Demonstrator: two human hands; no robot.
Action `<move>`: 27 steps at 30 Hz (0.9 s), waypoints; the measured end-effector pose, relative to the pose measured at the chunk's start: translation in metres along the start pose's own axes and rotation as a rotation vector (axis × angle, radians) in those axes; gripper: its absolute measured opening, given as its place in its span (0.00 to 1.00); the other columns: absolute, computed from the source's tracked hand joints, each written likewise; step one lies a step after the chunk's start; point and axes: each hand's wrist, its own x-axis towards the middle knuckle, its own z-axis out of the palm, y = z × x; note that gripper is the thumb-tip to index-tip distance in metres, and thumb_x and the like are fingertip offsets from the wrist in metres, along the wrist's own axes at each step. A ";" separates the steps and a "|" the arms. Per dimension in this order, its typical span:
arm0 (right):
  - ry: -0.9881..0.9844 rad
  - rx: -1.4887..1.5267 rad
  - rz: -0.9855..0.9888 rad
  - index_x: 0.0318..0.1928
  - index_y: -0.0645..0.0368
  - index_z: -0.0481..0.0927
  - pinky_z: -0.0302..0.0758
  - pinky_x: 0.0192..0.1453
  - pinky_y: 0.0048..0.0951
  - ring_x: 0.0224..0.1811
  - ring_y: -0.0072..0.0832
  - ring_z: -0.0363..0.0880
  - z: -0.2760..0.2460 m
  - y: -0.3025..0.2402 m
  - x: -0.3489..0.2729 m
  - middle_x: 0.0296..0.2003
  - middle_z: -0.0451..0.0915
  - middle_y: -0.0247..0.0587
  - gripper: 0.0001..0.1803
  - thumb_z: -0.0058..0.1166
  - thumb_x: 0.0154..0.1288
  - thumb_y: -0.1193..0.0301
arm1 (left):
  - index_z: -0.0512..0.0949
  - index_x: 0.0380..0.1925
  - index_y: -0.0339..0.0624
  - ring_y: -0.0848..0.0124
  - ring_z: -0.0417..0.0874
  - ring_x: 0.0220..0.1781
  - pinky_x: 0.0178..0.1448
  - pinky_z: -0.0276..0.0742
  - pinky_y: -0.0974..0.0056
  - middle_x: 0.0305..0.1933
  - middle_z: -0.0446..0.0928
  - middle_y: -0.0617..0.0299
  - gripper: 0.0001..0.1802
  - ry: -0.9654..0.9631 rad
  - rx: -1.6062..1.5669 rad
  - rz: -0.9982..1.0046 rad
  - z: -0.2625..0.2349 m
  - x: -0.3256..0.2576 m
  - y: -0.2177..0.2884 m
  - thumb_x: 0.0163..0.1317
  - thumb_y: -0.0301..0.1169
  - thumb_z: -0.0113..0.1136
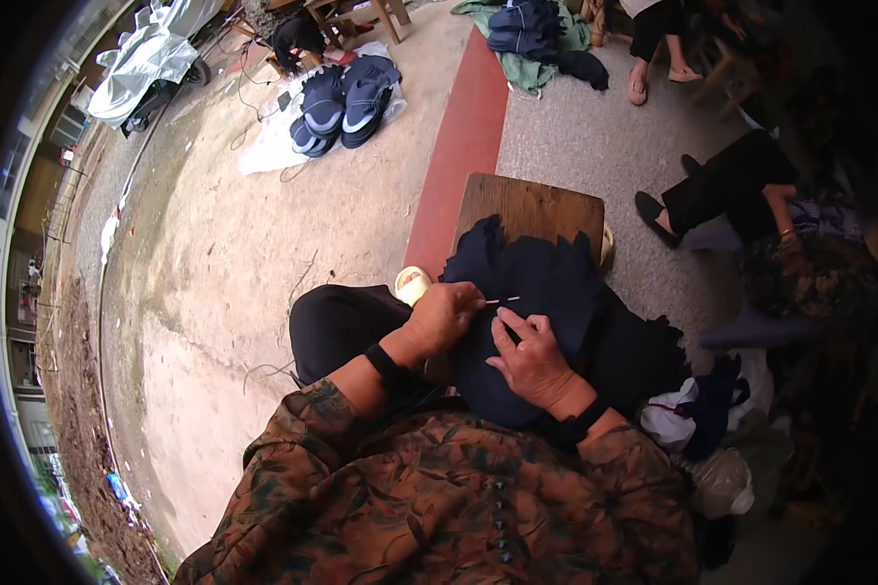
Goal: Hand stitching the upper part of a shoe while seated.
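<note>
Dark navy cut fabric point(527, 283) with jagged edges lies over a wooden bench point(532, 200) and across my lap. My left hand point(447, 317) is closed in a pinch around a thin, light-coloured stick point(491, 302), whose exact kind is too small to make out. A short pale mark or tip point(513, 298) shows just beyond it on the fabric. On the same fabric, close to the stick, rests my right hand point(537, 366), its fingers apart and pressing lightly on the cloth. Both wrists wear black bands.
More dark fabric point(639, 356) hangs at the right beside plastic bags point(722, 483). Seated people's legs point(722, 185) are to the right. Ahead, stacked dark padded pieces point(346, 102) lie on a white sheet, and a dark fabric pile point(527, 29) sits on green cloth.
</note>
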 end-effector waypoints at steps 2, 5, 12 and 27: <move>-0.001 0.001 -0.017 0.50 0.68 0.75 0.64 0.53 0.40 0.52 0.41 0.71 0.001 0.001 0.002 0.52 0.74 0.56 0.29 0.67 0.49 0.65 | 0.78 0.32 0.34 0.53 0.82 0.34 0.40 0.76 0.59 0.28 0.79 0.47 0.05 0.008 -0.022 -0.004 0.008 0.008 0.002 0.59 0.25 0.59; 0.011 0.010 0.006 0.50 0.66 0.76 0.64 0.54 0.39 0.51 0.40 0.71 0.001 0.002 -0.002 0.52 0.73 0.55 0.28 0.67 0.49 0.65 | 0.78 0.29 0.36 0.53 0.82 0.37 0.41 0.77 0.58 0.32 0.80 0.50 0.04 -0.072 0.277 0.045 0.004 0.018 0.020 0.57 0.26 0.61; 0.423 0.340 0.360 0.48 0.68 0.75 0.75 0.48 0.41 0.43 0.48 0.74 0.015 0.015 0.003 0.43 0.72 0.57 0.21 0.64 0.53 0.74 | 0.73 0.39 0.41 0.51 0.79 0.38 0.40 0.76 0.55 0.37 0.74 0.53 0.16 0.039 0.331 0.199 0.011 0.007 0.021 0.51 0.29 0.67; -0.021 0.065 0.213 0.34 0.63 0.75 0.80 0.39 0.41 0.37 0.48 0.83 0.003 0.038 0.054 0.29 0.81 0.53 0.08 0.47 0.61 0.71 | 0.70 0.55 0.42 0.55 0.67 0.59 0.57 0.65 0.49 0.53 0.68 0.56 0.23 0.167 0.854 0.121 0.039 0.001 0.037 0.60 0.37 0.51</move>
